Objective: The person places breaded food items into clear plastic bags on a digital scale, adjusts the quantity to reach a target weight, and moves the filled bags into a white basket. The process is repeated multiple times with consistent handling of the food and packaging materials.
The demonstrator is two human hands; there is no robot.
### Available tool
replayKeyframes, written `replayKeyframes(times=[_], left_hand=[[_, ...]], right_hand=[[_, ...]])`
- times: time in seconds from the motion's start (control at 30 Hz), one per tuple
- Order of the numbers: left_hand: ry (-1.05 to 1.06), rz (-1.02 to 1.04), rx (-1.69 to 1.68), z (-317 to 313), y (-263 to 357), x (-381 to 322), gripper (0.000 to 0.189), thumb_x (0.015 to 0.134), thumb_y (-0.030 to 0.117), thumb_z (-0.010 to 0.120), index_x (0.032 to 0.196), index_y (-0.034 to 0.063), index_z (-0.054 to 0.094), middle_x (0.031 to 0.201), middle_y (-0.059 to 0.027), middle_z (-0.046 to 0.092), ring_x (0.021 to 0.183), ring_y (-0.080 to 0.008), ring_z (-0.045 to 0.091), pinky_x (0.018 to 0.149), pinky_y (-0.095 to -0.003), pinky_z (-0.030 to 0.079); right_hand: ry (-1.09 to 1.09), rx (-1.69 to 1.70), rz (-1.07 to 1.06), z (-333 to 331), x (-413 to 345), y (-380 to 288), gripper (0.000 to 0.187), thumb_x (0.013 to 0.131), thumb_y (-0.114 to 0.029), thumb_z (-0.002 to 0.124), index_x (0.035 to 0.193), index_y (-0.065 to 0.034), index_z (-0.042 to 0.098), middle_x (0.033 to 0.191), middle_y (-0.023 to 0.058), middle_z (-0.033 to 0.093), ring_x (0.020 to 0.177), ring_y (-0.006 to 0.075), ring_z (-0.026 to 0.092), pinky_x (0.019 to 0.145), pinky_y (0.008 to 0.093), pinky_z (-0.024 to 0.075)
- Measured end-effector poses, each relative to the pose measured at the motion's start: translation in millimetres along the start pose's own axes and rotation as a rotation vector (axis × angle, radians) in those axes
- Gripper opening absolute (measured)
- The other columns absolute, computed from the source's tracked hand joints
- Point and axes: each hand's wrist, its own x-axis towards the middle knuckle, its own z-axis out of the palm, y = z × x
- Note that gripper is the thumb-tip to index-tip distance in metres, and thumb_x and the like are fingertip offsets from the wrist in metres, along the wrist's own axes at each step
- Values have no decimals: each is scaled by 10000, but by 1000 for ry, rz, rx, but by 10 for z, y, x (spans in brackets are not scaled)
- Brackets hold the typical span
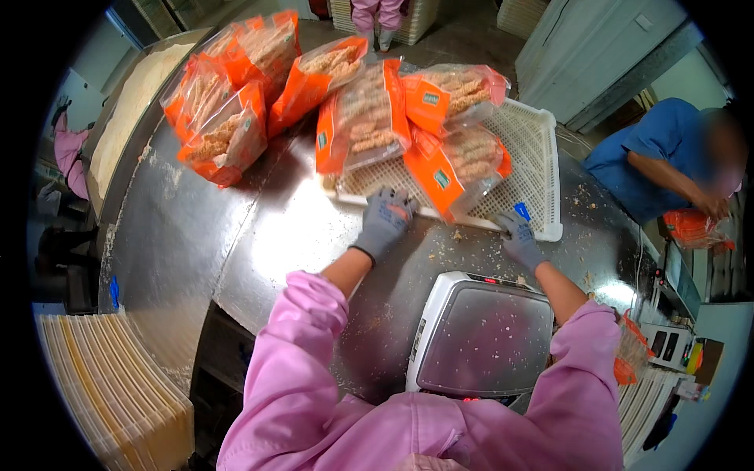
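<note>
A white perforated plastic tray [528, 159] lies on the metal table [194, 218] in front of me. My left hand [386, 222], in a grey work glove, has its fingers on the tray's near rim. Farther right, my gloved right hand [519, 238] grips the same rim, beside a small blue tag [522, 211]. Several orange and clear plastic bags of crumb-coated food sticks rest on or over the tray, among them one bag [456, 168] above the near rim between my hands and another bag [362, 120] behind my left hand. More bags [221, 135] stand together at the left.
A digital scale [486, 338] with crumbs on it sits close to my body. Stacked trays [118, 382] stand at lower left. At right, a co-worker in blue [660, 153] handles an orange bag [695, 228]. A long trough of pale crumbs [132, 112] runs at upper left.
</note>
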Motion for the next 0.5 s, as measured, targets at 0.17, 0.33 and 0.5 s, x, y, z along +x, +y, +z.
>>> replayKeyframes(times=[0.17, 0.33, 0.5], left_hand=[[-121, 13, -24, 43, 526, -213, 232, 897, 282, 455, 1065, 224, 605, 1208, -75, 593, 970, -261, 555, 788, -432, 410], [-134, 20, -158, 51, 805, -406, 280, 899, 376, 489, 1041, 172, 617, 1111, -118, 640, 1033, -286, 571, 788, -418, 417], [79, -12, -301, -60, 779, -717, 444, 888, 396, 505, 1254, 153, 570, 1286, -129, 565, 1193, -339, 511, 1008, -494, 334]], right_hand=[[-97, 26, -10, -117, -479, 435, 468, 758, -35, 582, 1214, -136, 610, 1235, 126, 568, 1168, 322, 509, 1013, 403, 398], [27, 9, 134, -609, -701, -60, 374, 791, -86, 647, 1164, -112, 630, 1174, 95, 611, 1112, 259, 557, 970, 369, 432], [581, 920, 373, -894, -607, -1591, 267, 886, -107, 600, 1145, -58, 640, 1087, 61, 668, 978, 125, 605, 819, 279, 487]])
